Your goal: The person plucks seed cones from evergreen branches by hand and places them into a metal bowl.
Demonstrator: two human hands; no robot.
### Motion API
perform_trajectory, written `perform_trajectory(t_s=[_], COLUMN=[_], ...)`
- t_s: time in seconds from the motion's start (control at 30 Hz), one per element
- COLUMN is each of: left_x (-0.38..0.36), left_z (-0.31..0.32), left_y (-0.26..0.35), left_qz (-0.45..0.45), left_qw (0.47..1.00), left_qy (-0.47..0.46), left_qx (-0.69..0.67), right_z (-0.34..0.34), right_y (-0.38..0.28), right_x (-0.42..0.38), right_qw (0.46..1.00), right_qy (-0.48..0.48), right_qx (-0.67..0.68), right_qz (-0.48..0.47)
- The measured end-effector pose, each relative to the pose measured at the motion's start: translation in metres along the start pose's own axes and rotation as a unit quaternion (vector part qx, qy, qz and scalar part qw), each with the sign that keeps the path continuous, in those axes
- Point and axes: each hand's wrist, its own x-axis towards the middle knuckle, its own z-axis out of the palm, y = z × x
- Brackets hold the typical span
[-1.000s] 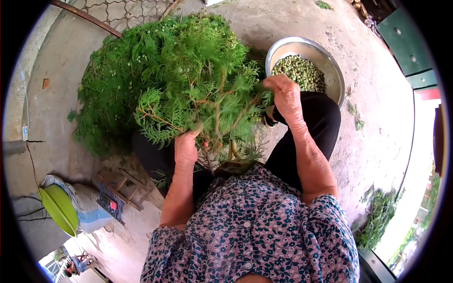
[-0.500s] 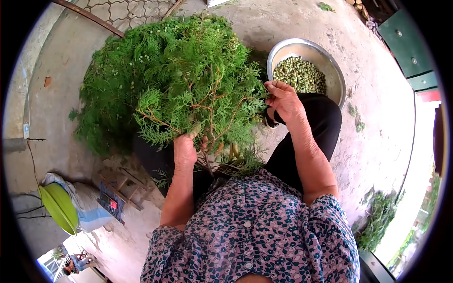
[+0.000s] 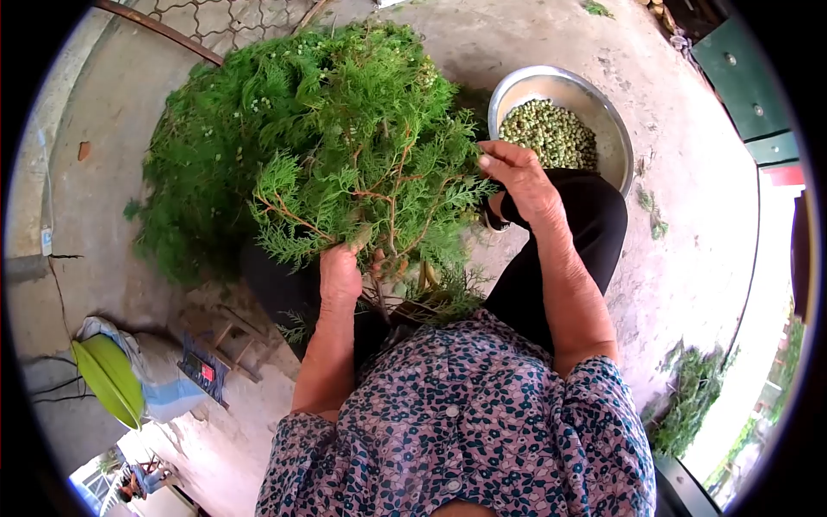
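Note:
My left hand (image 3: pixel 341 271) is closed around the stem of a green conifer branch (image 3: pixel 392 194), which stands up over my lap with its brown twigs showing. At the branch's right edge, my right hand (image 3: pixel 521 177) has thumb and forefinger pinched together against the leaf tips. Whatever lies between those fingertips is too small to make out. Just beyond that hand, a wide metal basin (image 3: pixel 613 129) holds many small green-brown cones (image 3: pixel 551 133).
A big heap of cut conifer branches (image 3: pixel 194 189) lies on the concrete floor to the front left. Behind my left side are a lime-green basin (image 3: pixel 108 379), a pale sack (image 3: pixel 168 392) and a small wooden stool (image 3: pixel 237 340). Loose sprigs (image 3: pixel 652 215) lie to the right.
My right hand has shifted slightly up and left, its fingers drawn in closer at the branch's edge. My left hand keeps its hold, almost unmoved.

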Motion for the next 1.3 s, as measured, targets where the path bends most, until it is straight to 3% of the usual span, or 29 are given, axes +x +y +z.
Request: perform_trajectory(t_s=[0.17,0.3,0.5,0.57,0.6,0.67,0.8,1.0,1.07,1.17,1.23,1.3], left_x=[-0.002,-0.002,-0.004,-0.004,-0.002,0.0,0.002,0.004,-0.001,0.004,0.005,0.006], left_z=[0.003,0.004,0.01,0.012,0.01,0.011,0.014,0.012,0.01,0.003,0.006,0.005], left_y=[0.001,0.002,0.005,0.005,0.004,0.004,0.003,0.003,0.004,-0.004,0.001,0.001], left_qz=[-0.007,-0.02,-0.003,0.003,0.004,0.005,-0.003,-0.014,-0.011,0.013,-0.003,-0.005], left_qw=[0.999,0.999,1.0,0.999,0.999,0.999,0.997,0.997,0.994,0.994,0.996,0.995], left_qy=[0.004,0.007,0.017,0.029,0.036,0.044,0.07,0.073,0.109,0.105,0.087,0.096], left_qx=[0.032,0.037,0.007,-0.013,0.001,0.014,-0.013,-0.004,0.006,-0.011,-0.034,-0.031], right_z=[0.01,0.01,0.015,0.014,0.014,0.013,0.018,0.02,-0.009,-0.024,-0.019,-0.026], right_y=[0.006,0.015,0.021,0.023,0.023,0.022,0.023,0.028,0.029,0.018,0.013,0.015], right_x=[0.005,0.011,0.011,0.012,0.012,0.012,0.01,0.013,0.022,0.022,0.018,0.021], right_qw=[0.998,0.997,0.999,0.982,0.982,0.923,0.872,0.889,0.847,0.841,0.891,0.872], right_qy=[-0.042,-0.069,0.006,0.057,0.057,0.139,0.22,0.321,0.388,0.334,0.3,0.338], right_qx=[0.056,0.023,0.041,-0.127,-0.127,-0.263,-0.329,-0.251,-0.292,-0.335,-0.231,-0.214], right_qz=[0.0,-0.028,-0.029,-0.125,-0.126,-0.243,-0.287,-0.21,-0.217,-0.262,-0.252,-0.283])
